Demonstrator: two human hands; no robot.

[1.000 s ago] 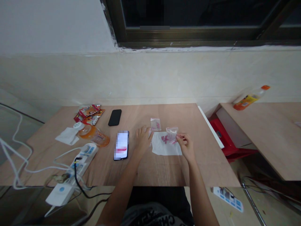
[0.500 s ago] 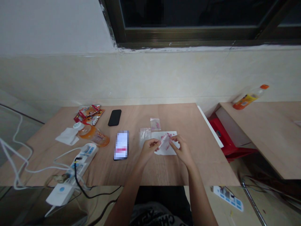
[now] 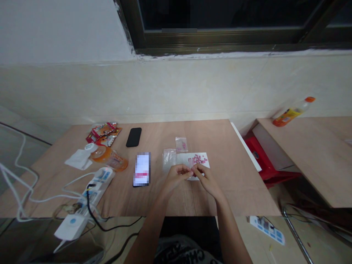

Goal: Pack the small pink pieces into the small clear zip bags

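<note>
My left hand [image 3: 178, 175] and my right hand [image 3: 204, 177] meet over a white sheet of paper [image 3: 206, 165]. Their fingertips pinch a small clear plastic bag [image 3: 190, 161], mostly hidden behind the fingers. Several small pink pieces [image 3: 200, 159] lie scattered on the paper just beyond my right fingers. Behind the paper rests another small clear bag with pink pieces inside [image 3: 181, 144]. To the left of the paper, close to my left hand, lies a larger clear plastic bag [image 3: 169, 157].
On the left are a lit phone [image 3: 142, 169], a black phone [image 3: 134, 137], an orange drink bottle [image 3: 110, 157] on its side, snack packets [image 3: 104, 134], tissue [image 3: 79, 159] and a power strip [image 3: 95, 189] with cables. Another bottle [image 3: 291, 113] lies on the right-hand table.
Both hands have come closer together and slightly nearer my body, and the bag between them is now largely covered by fingers. More of the pink pieces on the paper shows.
</note>
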